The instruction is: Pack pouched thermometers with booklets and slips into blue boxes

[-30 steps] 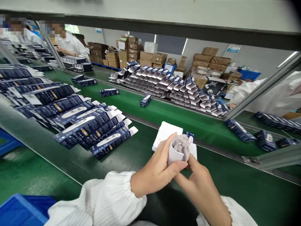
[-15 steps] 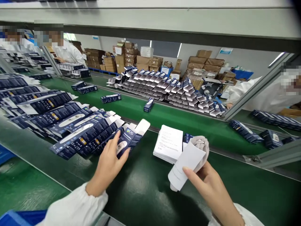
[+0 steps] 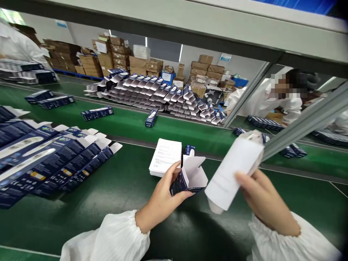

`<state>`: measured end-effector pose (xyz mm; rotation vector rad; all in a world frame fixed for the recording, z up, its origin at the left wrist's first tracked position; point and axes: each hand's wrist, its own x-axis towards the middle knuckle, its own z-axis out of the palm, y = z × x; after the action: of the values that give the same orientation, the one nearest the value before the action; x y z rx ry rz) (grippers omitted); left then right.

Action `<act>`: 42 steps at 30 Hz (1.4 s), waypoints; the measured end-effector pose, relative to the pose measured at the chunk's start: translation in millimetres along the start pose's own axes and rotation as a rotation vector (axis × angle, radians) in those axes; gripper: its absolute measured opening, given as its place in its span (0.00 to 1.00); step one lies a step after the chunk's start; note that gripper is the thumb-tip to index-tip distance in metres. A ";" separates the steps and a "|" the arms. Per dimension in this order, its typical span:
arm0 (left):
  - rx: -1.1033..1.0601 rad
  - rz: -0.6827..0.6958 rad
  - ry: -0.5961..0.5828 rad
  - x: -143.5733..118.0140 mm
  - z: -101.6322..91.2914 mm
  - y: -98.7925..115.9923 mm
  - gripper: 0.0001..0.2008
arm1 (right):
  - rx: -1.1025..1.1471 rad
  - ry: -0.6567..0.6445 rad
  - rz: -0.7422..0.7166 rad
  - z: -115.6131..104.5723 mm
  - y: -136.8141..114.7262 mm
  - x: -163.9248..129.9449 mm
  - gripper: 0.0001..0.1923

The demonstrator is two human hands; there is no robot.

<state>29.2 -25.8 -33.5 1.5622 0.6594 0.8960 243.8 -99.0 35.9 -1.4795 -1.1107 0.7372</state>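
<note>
My left hand [image 3: 165, 194] is wrapped around a dark blue carton [image 3: 187, 177], its open end and white flaps tilted up and toward the right. In my right hand [image 3: 261, 195] is a folded white leaflet [image 3: 231, 175], pressed by the thumb against a pale, plastic-wrapped item [image 3: 257, 136] behind it. This bundle is held just right of the carton's mouth, apart from it. What the wrapped item is, I cannot make out. Behind my left hand lies a stack of printed leaflets [image 3: 166, 156], with a small blue box [image 3: 190, 149] beside it.
Blue cartons with open flaps [image 3: 59, 156] are piled at the left. Across the green conveyor belt [image 3: 125, 125], with a few boxes on it, is a large carton pile [image 3: 152, 90]. Metal posts [image 3: 304, 119] rise at the right. Co-workers in white stand beyond.
My left hand has taken a carton from the left pile and brought it right, turning its open end up. My right hand still holds the leaflet and wrapped item. The view has swung right.
</note>
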 end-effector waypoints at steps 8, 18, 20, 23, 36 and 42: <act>0.426 0.200 0.127 -1.6 29.2 -2.3 0.28 | -0.369 0.194 -0.338 37.5 -15.6 -3.1 0.19; 0.447 0.316 0.069 8.4 28.6 18.9 0.22 | -0.432 0.111 -0.556 29.9 -22.7 -16.6 0.18; 0.440 0.321 0.050 8.8 26.3 19.3 0.22 | -0.454 0.056 -0.647 24.7 -35.3 -9.3 0.16; 0.407 0.329 0.020 7.9 19.8 19.9 0.23 | -0.705 -0.167 -0.733 25.4 -40.3 -0.9 0.09; 0.098 0.086 0.030 -19.0 31.0 -0.6 0.23 | 0.049 -0.007 -0.006 67.9 32.7 -37.0 0.22; -0.227 -0.148 -0.031 -15.2 39.7 15.6 0.21 | 0.128 -0.015 0.022 83.5 35.0 -41.5 0.19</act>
<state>52.8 -62.9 -22.9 1.3051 0.6204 0.8048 162.3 -103.8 -21.0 -1.3819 -1.0413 0.8208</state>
